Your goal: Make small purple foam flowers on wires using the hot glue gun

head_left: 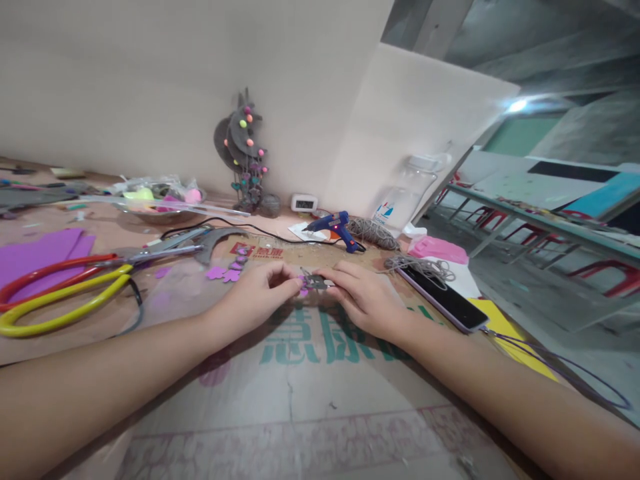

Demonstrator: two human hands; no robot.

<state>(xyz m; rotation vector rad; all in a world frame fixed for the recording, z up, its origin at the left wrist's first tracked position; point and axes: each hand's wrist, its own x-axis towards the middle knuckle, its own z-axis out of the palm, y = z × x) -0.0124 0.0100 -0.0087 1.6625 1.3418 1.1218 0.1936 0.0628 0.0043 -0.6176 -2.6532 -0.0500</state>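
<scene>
Our left hand [260, 290] and right hand [363, 297] pinch one small grey-and-purple foam piece [314, 282] between closed fingertips, just short of the glue gun [336, 228]. Cut purple petals [223, 272] lie left of the gun; assembly looks half done.

The small grey piece [315, 281] is mostly hidden between both hands' fingertips, its shape unclear.

Scissors [60, 287] lie left of both hands; phone [443, 297] right; glue gun [337, 228] behind (w/ twine [373, 233] beside it).
</scene>
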